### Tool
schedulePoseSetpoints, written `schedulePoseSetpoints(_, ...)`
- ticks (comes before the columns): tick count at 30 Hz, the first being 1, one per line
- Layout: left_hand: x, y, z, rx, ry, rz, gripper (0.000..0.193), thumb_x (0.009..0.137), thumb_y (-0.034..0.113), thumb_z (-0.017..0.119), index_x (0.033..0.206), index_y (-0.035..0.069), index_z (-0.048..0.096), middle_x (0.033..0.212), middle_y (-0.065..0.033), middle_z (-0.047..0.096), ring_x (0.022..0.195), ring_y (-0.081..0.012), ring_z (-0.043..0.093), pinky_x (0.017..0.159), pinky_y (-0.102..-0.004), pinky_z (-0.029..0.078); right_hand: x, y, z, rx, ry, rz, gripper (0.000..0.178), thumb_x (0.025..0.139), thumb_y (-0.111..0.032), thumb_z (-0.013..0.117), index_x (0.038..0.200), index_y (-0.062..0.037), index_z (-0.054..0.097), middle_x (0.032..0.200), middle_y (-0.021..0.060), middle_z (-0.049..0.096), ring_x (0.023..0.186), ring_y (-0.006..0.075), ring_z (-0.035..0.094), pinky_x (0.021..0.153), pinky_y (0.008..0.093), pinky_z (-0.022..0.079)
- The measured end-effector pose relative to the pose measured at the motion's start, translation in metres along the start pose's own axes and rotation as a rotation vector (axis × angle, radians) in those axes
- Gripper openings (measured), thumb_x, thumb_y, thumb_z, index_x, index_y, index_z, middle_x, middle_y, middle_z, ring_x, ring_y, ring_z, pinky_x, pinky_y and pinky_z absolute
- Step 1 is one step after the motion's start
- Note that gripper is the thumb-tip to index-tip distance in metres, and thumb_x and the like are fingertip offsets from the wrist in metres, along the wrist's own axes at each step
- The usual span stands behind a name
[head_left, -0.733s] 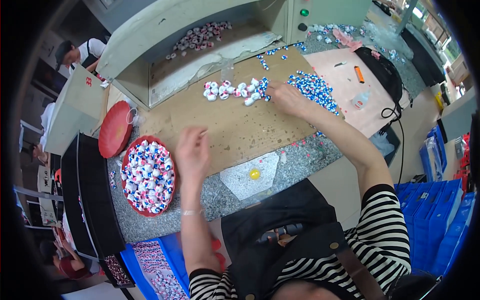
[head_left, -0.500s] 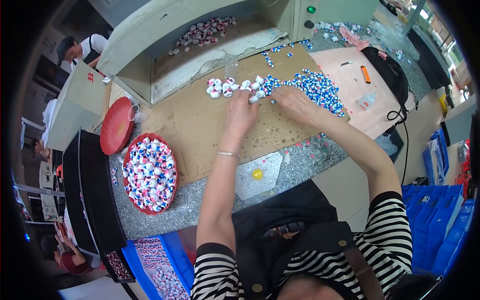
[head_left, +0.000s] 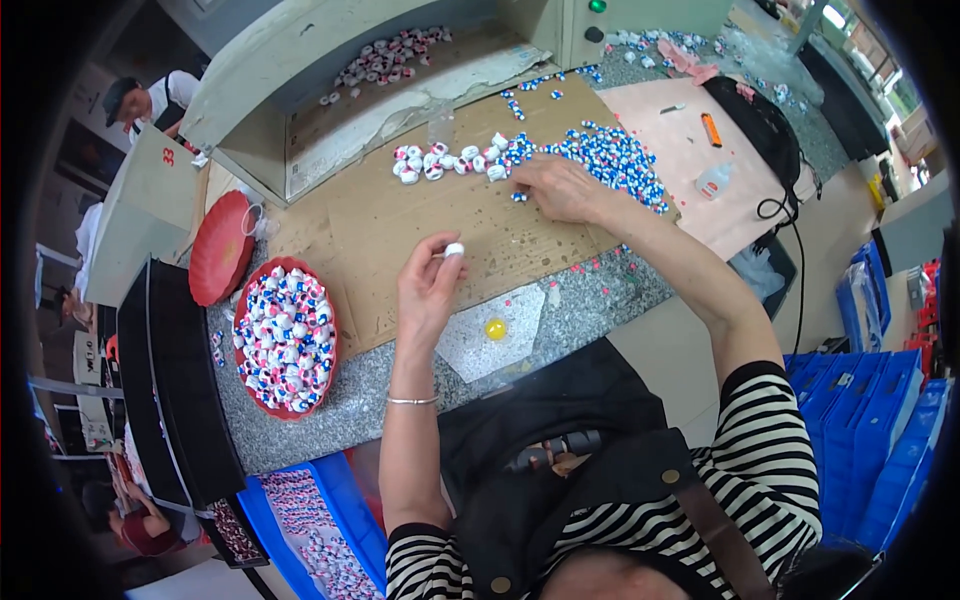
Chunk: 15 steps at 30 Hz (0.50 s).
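Observation:
My left hand (head_left: 428, 290) is closed, pinching a small white rounded piece (head_left: 454, 249) between thumb and fingers over the cardboard sheet (head_left: 380, 225). My right hand (head_left: 562, 190) reaches down to the near left edge of a pile of tiny blue-and-white pieces (head_left: 625, 165). Its fingers are drawn together, and whatever lies between them is hidden. Just left of that pile, larger white pieces with pink and dark marks (head_left: 433, 164) form a loose row. A yellow blob (head_left: 495, 329) sits on a pale sheet (head_left: 470, 350) at the counter's near edge.
A red scalloped dish (head_left: 334, 372) heaped with white, pink and blue pieces stands left, beside another red dish (head_left: 203, 285). Behind is a grey box-like machine (head_left: 240, 100) with pieces inside. An orange cutter (head_left: 711, 130), small bottle (head_left: 713, 182) and black bag (head_left: 765, 125) lie right.
My left hand has drawn back from the row toward me, with a white piece in its pinch. My right hand stays by the blue-and-white pile. The whole view has shifted slightly.

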<state>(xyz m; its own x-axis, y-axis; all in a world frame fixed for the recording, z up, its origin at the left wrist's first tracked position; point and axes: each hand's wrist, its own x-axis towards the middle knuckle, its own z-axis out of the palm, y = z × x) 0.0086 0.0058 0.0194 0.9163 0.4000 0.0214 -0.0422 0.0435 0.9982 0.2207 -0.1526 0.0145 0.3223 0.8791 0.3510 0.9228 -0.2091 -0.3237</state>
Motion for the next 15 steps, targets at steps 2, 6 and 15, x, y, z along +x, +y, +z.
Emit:
schedulePoseSetpoints(2,-0.015,0.002,-0.001,-0.01,0.013,-0.008,0.026,0.093,0.004,0.057,0.118,0.001,0.055,0.096,-0.0025,0.059,0.082,-0.0088,0.059,0.075,-0.0221,0.049,-0.006,-0.004,0.004,0.082,0.124,-0.002,0.011,0.076,-0.005,0.058,0.086,-0.0053,0.064,0.091,0.0124,0.064,0.091,0.0307,0.061,0.079,0.0423,0.049)
schedulePoseSetpoints(6,-0.026,0.0,0.005,-0.06,0.019,-0.036,0.027,0.092,0.005,0.058,0.118,0.0,0.055,0.098,-0.0043,0.06,0.082,-0.0101,0.059,0.076,-0.0233,0.05,-0.02,0.009,0.013,0.019,-0.012,-0.115,0.01,0.076,-0.006,0.058,0.083,-0.0042,0.064,0.087,0.015,0.062,0.091,0.0329,0.062,0.078,0.0424,0.049)
schedulePoseSetpoints(15,-0.053,0.011,-0.024,-0.221,0.12,-0.015,0.027,0.092,0.001,0.057,0.119,0.0,0.054,0.108,-0.0114,0.061,0.087,-0.0151,0.06,0.076,-0.0265,0.052,-0.08,0.149,-0.171,-0.531,0.359,0.688,0.028,0.077,-0.008,0.06,0.104,-0.0095,0.067,0.095,0.017,0.067,0.087,0.0346,0.065,0.075,0.0444,0.051)
